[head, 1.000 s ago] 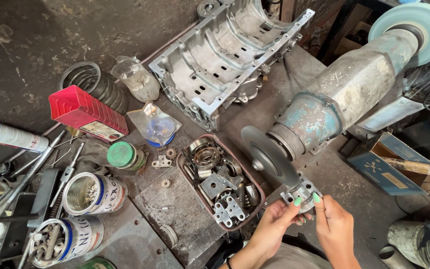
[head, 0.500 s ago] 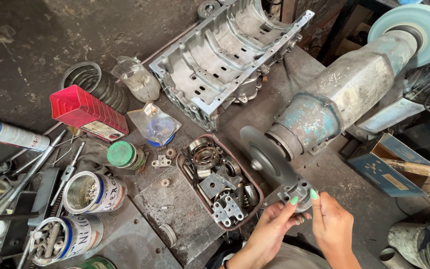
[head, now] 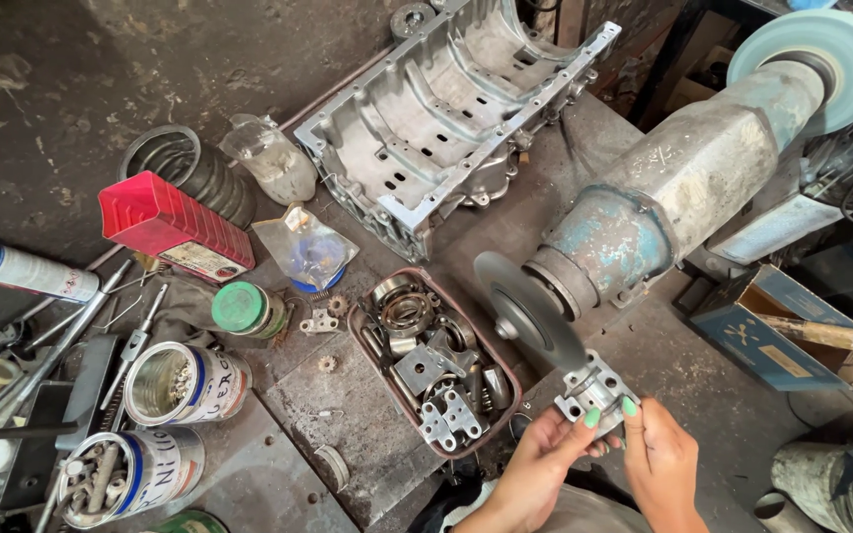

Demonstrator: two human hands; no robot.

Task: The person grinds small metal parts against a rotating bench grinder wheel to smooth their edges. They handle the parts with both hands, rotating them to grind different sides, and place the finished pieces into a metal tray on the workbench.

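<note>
Grey cast metal, a small bracket [head: 594,387] with bolt holes and a curved saddle, sits pinched between my two hands at the lower right of the bench, just below the thin dark grinding disc [head: 530,311]. My left hand [head: 543,464] closes on it from below, thumb and fingers clamped on its near edge; my right hand [head: 661,462] grips its right side, green-painted nails showing. Against half a second ago, the part has hardly shifted; it looks tipped a little more upright, and whether it touches the disc I cannot tell. A second ago both hands sat slightly lower.

Outward from there, the disc is mounted on a bench grinder [head: 688,183] with a chipped blue and bare-steel body, rough and pitted, and a pale blue-green wheel [head: 821,54] at its far end. Just left of my hands a shallow rust-brown tray [head: 362,321] holds bearing rings, plates and brackets, oily and dull. Beyond it lies a large ribbed aluminium casing [head: 446,109], bright and angular. Further left are a red plastic box [head: 172,225], a green-lidded jar [head: 247,308], two tin cans [head: 185,383] of bolts and a spray can [head: 27,271]. Nothing among these has moved.
</note>
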